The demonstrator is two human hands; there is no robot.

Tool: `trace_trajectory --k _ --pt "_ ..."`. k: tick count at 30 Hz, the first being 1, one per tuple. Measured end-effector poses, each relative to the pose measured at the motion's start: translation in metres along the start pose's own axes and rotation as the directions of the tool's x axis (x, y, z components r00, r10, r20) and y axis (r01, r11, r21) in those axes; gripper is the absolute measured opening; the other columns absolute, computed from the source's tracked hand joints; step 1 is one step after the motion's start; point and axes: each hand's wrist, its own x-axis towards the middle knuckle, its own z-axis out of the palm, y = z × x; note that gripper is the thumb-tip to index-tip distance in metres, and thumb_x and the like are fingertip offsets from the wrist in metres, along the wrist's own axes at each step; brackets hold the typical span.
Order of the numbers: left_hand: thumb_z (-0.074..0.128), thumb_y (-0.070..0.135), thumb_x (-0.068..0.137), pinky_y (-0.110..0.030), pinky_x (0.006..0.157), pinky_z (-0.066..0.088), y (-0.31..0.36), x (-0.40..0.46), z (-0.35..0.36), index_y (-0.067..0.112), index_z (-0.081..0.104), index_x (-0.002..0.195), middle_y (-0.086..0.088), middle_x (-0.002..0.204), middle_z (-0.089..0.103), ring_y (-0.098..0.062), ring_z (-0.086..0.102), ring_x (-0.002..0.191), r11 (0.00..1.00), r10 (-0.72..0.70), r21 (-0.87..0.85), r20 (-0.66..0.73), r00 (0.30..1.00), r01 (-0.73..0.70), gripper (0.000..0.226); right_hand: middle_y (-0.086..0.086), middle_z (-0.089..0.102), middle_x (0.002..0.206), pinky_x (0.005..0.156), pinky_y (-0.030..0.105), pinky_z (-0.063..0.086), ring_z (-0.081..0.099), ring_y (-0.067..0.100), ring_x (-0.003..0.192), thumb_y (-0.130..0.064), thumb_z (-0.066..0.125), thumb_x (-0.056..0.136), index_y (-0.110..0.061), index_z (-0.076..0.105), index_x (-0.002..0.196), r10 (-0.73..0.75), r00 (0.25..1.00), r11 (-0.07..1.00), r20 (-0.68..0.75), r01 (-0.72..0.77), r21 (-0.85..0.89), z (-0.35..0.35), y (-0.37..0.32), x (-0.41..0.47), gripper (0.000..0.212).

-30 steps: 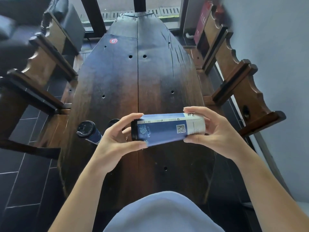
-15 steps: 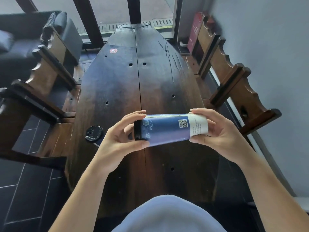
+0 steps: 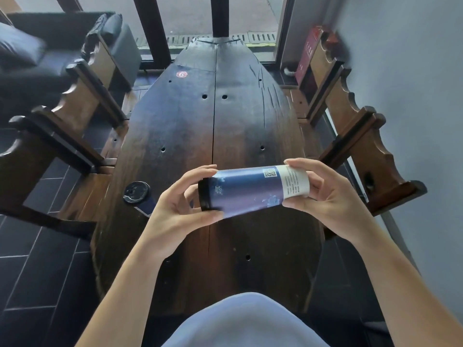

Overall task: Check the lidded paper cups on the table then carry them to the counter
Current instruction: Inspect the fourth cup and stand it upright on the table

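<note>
A tall blue paper cup (image 3: 253, 190) with a black lid lies sideways in the air above the dark wooden table (image 3: 213, 126). My left hand (image 3: 180, 209) grips its lidded end, thumb below and fingers over the top. Its white bottom end is held by my right hand (image 3: 323, 196). A QR code shows on the cup's upper side. A second blue cup with a black lid (image 3: 137, 194) stands upright on the table's left edge, just left of my left hand.
Heavy wooden chairs flank the table: several on the left (image 3: 65, 126) and on the right (image 3: 358, 136). A grey wall (image 3: 413, 83) runs along the right. Glass doors with black frames (image 3: 220, 16) stand beyond the table's far end. Dark floor tiles (image 3: 37, 259) lie at lower left.
The cup has been turned a little in both hands, with the QR code now nearer its top. The view has tilted up, and the standing cup now appears more from above.
</note>
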Motion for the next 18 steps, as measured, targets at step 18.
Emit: trace_trajectory --k 18 --pt "0.083 0.014 0.072 -0.034 0.091 0.058 -0.001 0.018 0.036 0.027 0.062 0.138 0.002 0.132 0.069 -0.019 0.066 0.118 0.998 -0.055 -0.013 -0.016 0.998 0.055 0.070 -0.024 0.049 0.137 0.092 0.018 0.055 0.044 0.006 0.136 -0.029 0.083 0.071 -0.052 0.050 0.134 -0.061 0.998 0.985 -0.003 0.060 -0.160 -0.030 0.020 0.002 0.075"
